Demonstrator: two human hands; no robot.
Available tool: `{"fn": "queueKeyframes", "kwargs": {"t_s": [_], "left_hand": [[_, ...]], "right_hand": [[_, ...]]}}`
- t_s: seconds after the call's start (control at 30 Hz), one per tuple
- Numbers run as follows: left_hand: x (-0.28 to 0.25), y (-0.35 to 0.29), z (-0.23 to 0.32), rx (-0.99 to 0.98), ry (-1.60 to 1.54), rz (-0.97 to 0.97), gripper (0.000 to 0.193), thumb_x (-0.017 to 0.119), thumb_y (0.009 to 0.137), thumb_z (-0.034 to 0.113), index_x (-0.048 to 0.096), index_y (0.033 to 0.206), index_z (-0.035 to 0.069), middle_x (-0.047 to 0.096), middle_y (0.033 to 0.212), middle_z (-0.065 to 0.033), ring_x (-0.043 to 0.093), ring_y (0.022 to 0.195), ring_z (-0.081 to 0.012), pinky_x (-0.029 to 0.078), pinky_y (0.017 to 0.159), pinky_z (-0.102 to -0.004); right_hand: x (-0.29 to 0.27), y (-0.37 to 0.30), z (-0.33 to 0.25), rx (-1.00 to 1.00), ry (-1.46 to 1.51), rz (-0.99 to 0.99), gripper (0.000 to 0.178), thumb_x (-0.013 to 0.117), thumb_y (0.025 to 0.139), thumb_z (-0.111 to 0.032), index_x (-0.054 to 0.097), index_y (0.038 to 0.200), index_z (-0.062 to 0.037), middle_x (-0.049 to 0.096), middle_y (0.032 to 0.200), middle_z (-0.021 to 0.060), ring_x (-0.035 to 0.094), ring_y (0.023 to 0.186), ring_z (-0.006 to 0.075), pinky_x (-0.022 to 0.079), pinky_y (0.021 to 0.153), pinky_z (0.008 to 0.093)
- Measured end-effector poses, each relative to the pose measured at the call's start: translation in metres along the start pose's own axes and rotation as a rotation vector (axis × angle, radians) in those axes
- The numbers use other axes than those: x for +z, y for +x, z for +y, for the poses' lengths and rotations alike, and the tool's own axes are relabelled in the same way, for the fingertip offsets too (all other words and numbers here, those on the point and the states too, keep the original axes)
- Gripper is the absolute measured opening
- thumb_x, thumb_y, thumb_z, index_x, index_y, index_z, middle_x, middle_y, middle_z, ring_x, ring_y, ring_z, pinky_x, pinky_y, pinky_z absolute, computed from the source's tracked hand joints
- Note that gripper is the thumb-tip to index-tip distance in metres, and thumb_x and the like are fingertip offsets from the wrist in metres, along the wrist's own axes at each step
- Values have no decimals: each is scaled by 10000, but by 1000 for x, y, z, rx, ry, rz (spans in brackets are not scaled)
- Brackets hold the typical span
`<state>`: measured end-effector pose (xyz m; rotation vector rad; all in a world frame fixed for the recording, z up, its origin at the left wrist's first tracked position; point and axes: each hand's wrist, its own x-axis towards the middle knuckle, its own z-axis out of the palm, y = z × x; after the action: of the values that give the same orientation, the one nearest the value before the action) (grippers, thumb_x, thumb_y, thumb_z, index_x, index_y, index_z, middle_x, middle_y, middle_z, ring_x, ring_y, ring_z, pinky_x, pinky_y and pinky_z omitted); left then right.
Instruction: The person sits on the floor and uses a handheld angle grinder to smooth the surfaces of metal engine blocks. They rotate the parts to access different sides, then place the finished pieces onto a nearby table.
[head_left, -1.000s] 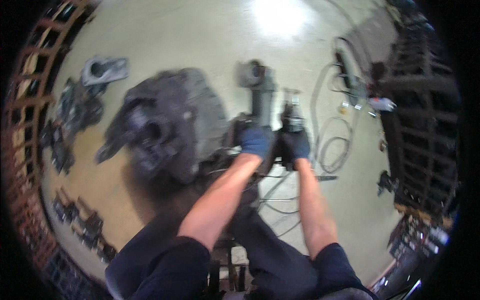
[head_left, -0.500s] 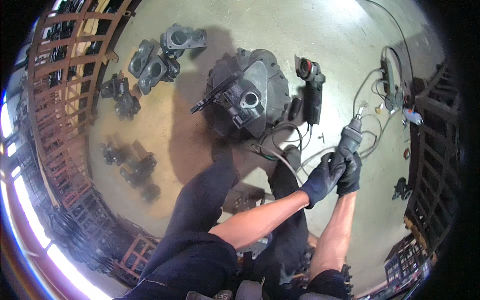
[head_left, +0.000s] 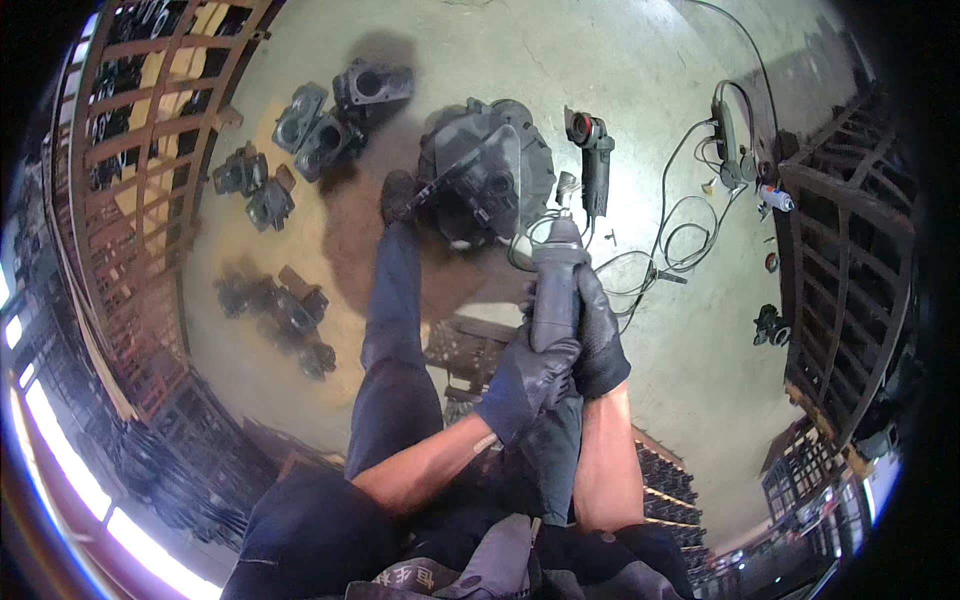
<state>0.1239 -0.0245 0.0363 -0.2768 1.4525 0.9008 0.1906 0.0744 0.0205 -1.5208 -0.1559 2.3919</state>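
Observation:
A dark power tool that looks like a die grinder (head_left: 557,290) is upright before me, its narrow tip pointing away toward the floor. My left hand (head_left: 530,378), in a black glove, is closed around its rear end. The gloved right hand (head_left: 600,345) wraps the right side of the body. Just beyond and left of the tip sits a grey metal casting (head_left: 512,165) on a round dark stand (head_left: 450,130). An angle grinder (head_left: 596,170) with a red ring lies on the floor right of the casting.
Several dark castings (head_left: 325,140) lie on the floor at the left, more (head_left: 285,310) nearer me. Cables (head_left: 690,240) loop across the floor at right, by a power strip (head_left: 727,135). Metal racks (head_left: 150,120) line the left; another rack (head_left: 850,210) stands right.
Both hands have carried the grinder leftward, from over the cables to beside the casting. The grinder now points more straight ahead. My left leg has shifted, its foot now beside the stand.

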Motion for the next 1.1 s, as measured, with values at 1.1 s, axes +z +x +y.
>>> {"fn": "queueKeyframes", "kwargs": {"t_s": [1.1], "left_hand": [[-59,77,75,-305,-379,-16,283,594,970,257,617,952,-24,633,733,-95,621,534,-212,536,502,-334]], "right_hand": [[44,129,20,194,140,134,451,495,1065,-321,537,1410,-34,648,1261,89,647,1051,182,532,938,308]]}}
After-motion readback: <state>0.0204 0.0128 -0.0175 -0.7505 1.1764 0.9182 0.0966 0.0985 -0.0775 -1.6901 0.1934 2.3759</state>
